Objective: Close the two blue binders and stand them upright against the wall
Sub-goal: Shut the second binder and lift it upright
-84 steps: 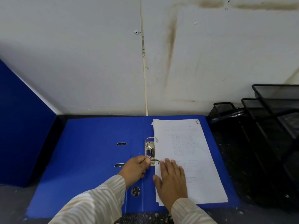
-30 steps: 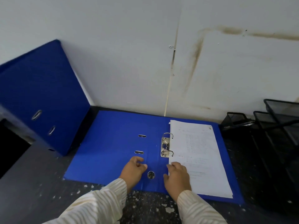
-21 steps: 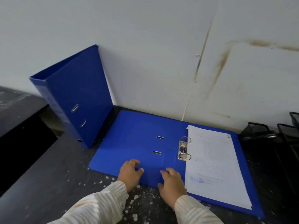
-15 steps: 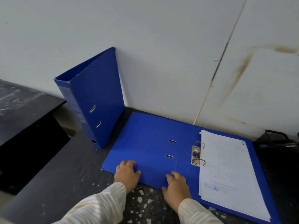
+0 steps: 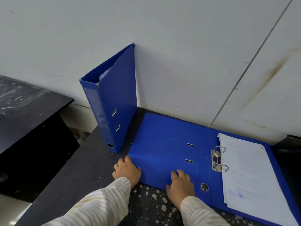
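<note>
Against the pale wall (image 5: pixel 179 54) in front of me sits the dark speckled table (image 5: pixel 91 168), and on it I count two blue binders. One closed binder (image 5: pixel 117 101) stands upright at the left, its far top corner touching the wall and its spine turned toward me; that spine shows one round finger hole near the bottom, and the cover beside it has two slots. A sliver of white paper shows at its top. The other, the open binder (image 5: pixel 162 144), lies flat just to the right of the standing one, its back edge close to the wall. Its left cover is bare blue with two slots, and its spine strip carries one round hole (image 5: pixel 204 187). On its right half lies one stack of white pages (image 5: pixel 250 173), threaded on a metal clip (image 5: pixel 217 161) with two rings, both of which look shut.

A lower black surface (image 5: pixel 29 121) sits off to my left, apart from the table.

My two hands come next, both in striped cream sleeves. My left hand (image 5: pixel 127 171) curls around the near left corner of the open cover, fingers over the edge, though I cannot tell whether the corner has lifted off the table. My right hand (image 5: pixel 180 185) rests palm down, fingers spread and loose, on the same cover near its front edge, just left of the round hole, gripping nothing.
</note>
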Demonstrator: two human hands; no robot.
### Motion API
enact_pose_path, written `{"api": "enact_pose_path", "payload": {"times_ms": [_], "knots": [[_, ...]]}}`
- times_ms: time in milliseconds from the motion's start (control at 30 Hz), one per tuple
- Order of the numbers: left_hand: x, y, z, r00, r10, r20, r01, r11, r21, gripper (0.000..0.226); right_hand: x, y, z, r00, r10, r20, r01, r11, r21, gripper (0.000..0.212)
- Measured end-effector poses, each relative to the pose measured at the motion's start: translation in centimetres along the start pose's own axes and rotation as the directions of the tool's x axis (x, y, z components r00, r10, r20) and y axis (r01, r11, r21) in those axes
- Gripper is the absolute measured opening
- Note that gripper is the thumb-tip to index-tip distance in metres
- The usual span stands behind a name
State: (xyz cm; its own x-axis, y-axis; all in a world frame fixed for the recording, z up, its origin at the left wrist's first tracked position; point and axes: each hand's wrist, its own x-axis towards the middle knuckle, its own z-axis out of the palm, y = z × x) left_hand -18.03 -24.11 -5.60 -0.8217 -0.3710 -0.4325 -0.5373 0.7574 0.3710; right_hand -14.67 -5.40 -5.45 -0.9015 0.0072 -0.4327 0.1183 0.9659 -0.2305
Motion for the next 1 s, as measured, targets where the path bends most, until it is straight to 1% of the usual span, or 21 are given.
{"api": "enact_pose_path", "payload": {"times_ms": [167,333,533,633,700,800,1000], "knots": [[0.8,0.5,-0.9,0.999,-0.028,0.034,0.029,0.999,-0.042,0.067,0.5,-1.4,0.3,1.000,0.027,-0.008,-0.027,1.000,0.005,0.060],[2.4,0.3,-2.0,0.990,-0.094,0.101,0.109,0.983,-0.151,0.053,0.7,-1.3,0.5,0.999,0.048,0.004,-0.048,0.998,0.049,0.063],[3.4,0.7,-2.5,0.977,-0.145,0.153,0.171,0.970,-0.175,0.059,0.7,-1.2,0.6,0.997,0.072,0.021,-0.073,0.994,0.080,0.066],[3.5,0.8,-2.7,0.969,-0.158,0.189,0.204,0.945,-0.254,0.051,0.8,-1.1,0.5,0.997,0.078,0.012,-0.079,0.993,0.093,0.065],[3.6,0.7,-3.0,0.968,-0.136,0.209,0.196,0.934,-0.300,0.042,0.8,-1.1,0.4,0.997,0.080,-0.005,-0.080,0.991,0.107,0.064],[3.6,0.7,-3.3,0.971,-0.090,0.221,0.169,0.912,-0.375,0.040,0.6,-1.1,0.2,0.995,0.086,-0.050,-0.078,0.986,0.150,0.060],[1.6,2.0,-4.9,0.994,0.034,0.100,0.023,0.857,-0.515,0.024,0.1,-1.5,-1.0,0.973,0.130,-0.189,-0.074,0.958,0.278,0.047]]}}
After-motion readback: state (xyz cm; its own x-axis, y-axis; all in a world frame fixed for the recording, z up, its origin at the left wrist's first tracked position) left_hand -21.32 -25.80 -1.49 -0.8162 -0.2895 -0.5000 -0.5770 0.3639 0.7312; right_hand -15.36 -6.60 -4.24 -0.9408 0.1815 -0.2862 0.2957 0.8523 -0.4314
